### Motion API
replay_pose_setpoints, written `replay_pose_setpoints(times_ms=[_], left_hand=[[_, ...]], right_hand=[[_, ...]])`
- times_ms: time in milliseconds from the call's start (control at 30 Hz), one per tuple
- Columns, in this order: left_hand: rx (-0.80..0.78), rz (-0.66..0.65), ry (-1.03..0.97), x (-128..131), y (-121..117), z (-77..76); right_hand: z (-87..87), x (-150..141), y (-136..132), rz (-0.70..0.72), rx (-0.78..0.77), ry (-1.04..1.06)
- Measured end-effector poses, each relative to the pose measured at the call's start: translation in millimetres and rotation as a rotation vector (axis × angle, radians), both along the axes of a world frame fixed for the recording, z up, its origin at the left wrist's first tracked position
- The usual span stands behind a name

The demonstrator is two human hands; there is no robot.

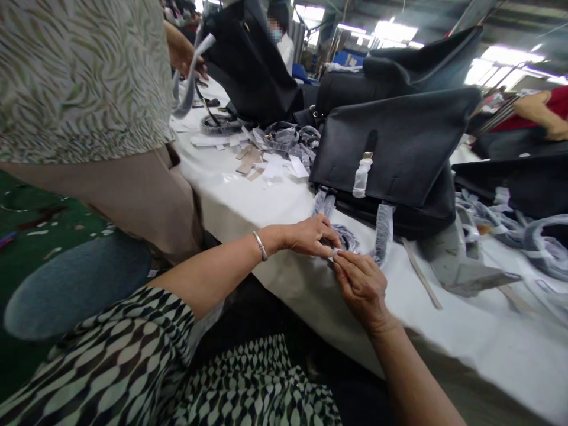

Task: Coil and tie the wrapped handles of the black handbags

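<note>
While the head view is looking down across the white-covered table (pixel 248 198), the left hand (pixel 313 236) and the right hand (pixel 364 284) are pinching a small white piece (pixel 336 252) between their fingertips, near the table's front edge; whether it is tape or film, I cannot tell. The black bag (pixel 394 142) is sitting on the table just beyond them, its plastic-wrapped handle (pixel 384 228) hanging toward the fingers. Doing this neatly is probably calling for the left fingers to be bracing the wrapping while the right ones are working the piece gently, neither wrinkling the plastic nor tugging the bag
</note>
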State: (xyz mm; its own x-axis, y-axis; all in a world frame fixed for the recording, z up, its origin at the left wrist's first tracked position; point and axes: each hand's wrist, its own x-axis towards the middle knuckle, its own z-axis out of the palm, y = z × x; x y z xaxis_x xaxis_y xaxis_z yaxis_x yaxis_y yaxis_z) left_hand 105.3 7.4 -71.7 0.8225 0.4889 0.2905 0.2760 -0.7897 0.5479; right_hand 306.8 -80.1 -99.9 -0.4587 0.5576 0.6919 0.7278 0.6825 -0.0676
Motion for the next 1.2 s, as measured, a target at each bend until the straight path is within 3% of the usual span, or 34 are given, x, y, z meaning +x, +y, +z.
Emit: replay_pose_setpoints(times_ms=[167, 367, 500, 600, 700, 867, 933, 1067, 1200], left_hand=[[0.014, 0.060, 0.011, 4.8, -0.3, 1.8], [0.145, 0.113, 0.068, 10.8, -5.1, 5.7], [0.269, 0.125, 0.137, 12.0, -5.5, 3.1], [0.326, 0.121, 0.157, 12.2, -5.7, -3.5], [0.348, 0.135, 0.127, 11.0, -4.5, -13.2], [0.372, 0.152, -0.007, 7.3, 0.8, -31.0], [0.404, 0.155, -0.038, 6.5, 1.9, -36.6], [0.493, 0.180, -0.101, 7.8, 0.5, -42.0], [0.526, 0.136, -0.131, 10.0, -0.2, -39.1]], right_hand=[[-1.6, 4.3, -3.6, 0.017, -0.083, 0.017], [8.1, -1.8, -8.9, -0.033, -0.189, 0.161], [6.2, -11.0, -8.3, -0.130, -0.188, 0.207], [5.0, -8.1, -8.8, -0.098, -0.144, 0.268], [17.9, 18.7, -10.3, -0.105, -0.057, 0.381], [62.4, 92.1, -16.6, -0.461, 0.155, 0.437], [69.9, 103.3, -22.6, -0.480, 0.132, 0.344], [48.9, 83.0, -33.8, -0.307, -0.041, 0.176], [13.8, 59.0, -33.1, -0.335, -0.168, 0.309]])
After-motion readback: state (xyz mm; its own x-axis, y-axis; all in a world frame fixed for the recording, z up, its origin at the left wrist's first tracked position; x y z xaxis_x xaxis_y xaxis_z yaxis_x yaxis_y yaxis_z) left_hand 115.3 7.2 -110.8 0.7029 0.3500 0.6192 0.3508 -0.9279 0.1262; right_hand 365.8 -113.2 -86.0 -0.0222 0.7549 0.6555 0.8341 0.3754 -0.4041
